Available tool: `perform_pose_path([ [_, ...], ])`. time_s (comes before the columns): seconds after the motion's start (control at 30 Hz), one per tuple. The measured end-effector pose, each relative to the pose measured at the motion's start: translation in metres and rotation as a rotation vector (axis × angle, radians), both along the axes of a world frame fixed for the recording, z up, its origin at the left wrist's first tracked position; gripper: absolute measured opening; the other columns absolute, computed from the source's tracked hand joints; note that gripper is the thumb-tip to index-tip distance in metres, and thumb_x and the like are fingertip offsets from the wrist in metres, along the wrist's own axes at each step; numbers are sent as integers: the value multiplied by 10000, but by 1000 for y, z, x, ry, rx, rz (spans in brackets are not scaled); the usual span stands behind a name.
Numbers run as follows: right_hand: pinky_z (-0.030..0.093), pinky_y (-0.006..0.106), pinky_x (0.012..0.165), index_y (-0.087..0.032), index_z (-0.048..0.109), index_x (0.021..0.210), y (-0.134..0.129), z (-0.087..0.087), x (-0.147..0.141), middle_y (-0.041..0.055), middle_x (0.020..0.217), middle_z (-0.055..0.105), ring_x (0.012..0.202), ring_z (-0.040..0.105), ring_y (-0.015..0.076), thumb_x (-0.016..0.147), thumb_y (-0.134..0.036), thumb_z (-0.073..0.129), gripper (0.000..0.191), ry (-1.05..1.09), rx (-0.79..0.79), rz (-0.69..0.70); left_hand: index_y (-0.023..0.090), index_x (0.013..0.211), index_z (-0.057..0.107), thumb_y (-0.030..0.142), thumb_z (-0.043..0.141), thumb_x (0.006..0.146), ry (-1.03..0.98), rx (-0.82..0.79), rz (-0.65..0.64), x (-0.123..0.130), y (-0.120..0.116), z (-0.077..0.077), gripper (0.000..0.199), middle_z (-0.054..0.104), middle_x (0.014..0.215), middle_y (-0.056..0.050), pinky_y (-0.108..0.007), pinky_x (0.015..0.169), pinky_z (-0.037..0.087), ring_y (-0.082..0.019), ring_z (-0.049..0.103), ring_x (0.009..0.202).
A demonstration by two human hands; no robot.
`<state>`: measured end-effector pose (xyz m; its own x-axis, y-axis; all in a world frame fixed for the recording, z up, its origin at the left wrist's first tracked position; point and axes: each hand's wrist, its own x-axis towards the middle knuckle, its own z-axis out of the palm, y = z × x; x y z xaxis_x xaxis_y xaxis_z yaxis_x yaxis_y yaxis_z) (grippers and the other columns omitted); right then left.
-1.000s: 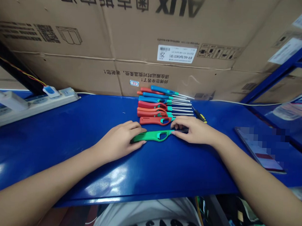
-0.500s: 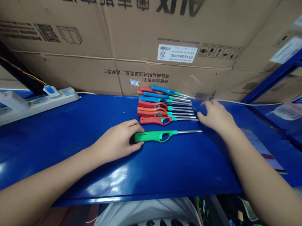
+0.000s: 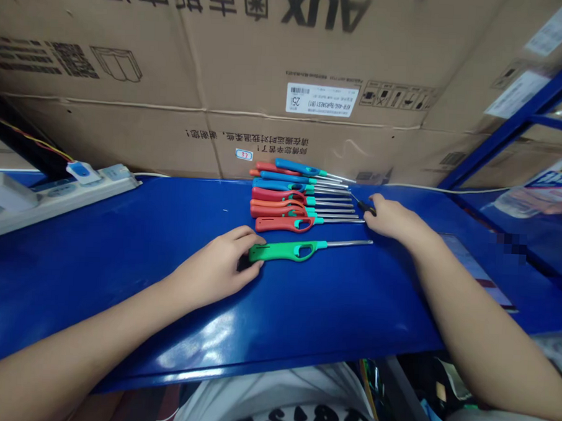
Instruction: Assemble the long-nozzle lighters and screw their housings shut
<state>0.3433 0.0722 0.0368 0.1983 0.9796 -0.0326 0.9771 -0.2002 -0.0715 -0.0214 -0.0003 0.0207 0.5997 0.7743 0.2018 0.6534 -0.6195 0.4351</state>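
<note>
Screwdriver (image 3: 367,207) is now in the right hand (image 3: 395,220).

1. Your front lighter (image 3: 279,251), centre: green body, teal trigger, silvery rod.
2. Your lighter row (image 3: 281,196), above: red, orange, blue bodies; teal collars.
3. Your tool (image 3: 367,207), right of centre: black.
4. Your tabletop (image 3: 304,311): plain blue.
5. Cardboard (image 3: 249,79), top: brown, black print.
6. Your shirt (image 3: 263,396), bottom: pale grey, black lettering.

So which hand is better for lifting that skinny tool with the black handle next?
Probably the right hand: its fingers are right at the black-handled tool. The left hand is farther away and busy, with its fingers around the end of the green lighter.
</note>
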Motion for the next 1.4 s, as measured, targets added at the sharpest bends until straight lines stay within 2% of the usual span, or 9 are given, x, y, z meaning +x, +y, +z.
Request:
perform_pose_path([
  [0.1,524,468,800,-127,634,1198,-2,12,11,231,1107,709,1016,683,384,906,-331,521,374,8,153,-57,176,1153,652,280,539,935,5,11,-11,0,0,0,266,652,1116,-95,-383,863,568,-233,664,974],
  [0.23,505,480,917,-166,659,1001,-9,28,18,216,1081,694,1066,651,359,911,-391,529,274,48,558,-91,169,1207,636,297,527,945,23,29,-23,-1,0,-3,312,653,1165,-112,-416,922,565,-259,656,1052],
  [0.37,497,448,960,-199,617,1003,-15,32,10,187,1122,657,1088,636,313,934,-455,488,295,95,817,-51,157,1254,629,295,521,956,25,55,-26,-2,0,-6,346,657,1192,-119,-441,970,553,-270,647,1093],
  [0.6,525,409,814,-190,542,1102,-17,33,-3,77,732,651,763,679,270,934,-388,497,263,290,710,-115,165,1218,655,258,531,954,60,85,-18,-1,0,-6,306,677,1165,-122,-457,975,551,-277,646,1084],
  [0.7,527,417,794,-201,534,1132,-16,32,0,70,753,652,750,674,274,902,-339,511,269,278,703,-113,171,1201,669,258,545,953,65,90,-22,-1,0,-5,290,679,1154,-120,-453,975,551,-277,644,1085],
  [0.9,531,450,811,-208,491,1332,-15,25,2,103,902,671,795,669,294,810,-327,570,542,251,667,15,167,1226,662,299,552,988,67,75,-28,-2,-1,-4,293,668,1151,-121,-448,981,547,-271,632,1100],
  [1.1,521,451,838,-189,478,1327,-16,24,0,129,906,701,823,689,312,816,-248,564,521,299,621,85,158,1282,636,335,562,1002,70,55,-35,-3,-2,-6,341,651,1196,-125,-448,992,541,-269,617,1131],
  [1.27,541,426,822,-222,495,1193,-23,23,-16,137,981,691,846,684,277,866,-259,552,335,356,900,197,161,1278,637,273,559,1001,57,47,-45,-1,-1,-8,309,649,1192,-125,-443,992,539,-265,615,1131],
  [1.4,562,403,824,-262,410,1031,-32,20,-60,84,967,639,863,665,229,895,-317,598,238,672,1107,345,143,1263,643,261,556,1006,25,38,-71,2,-1,-8,296,653,1163,-127,-439,985,538,-261,614,1111],
])
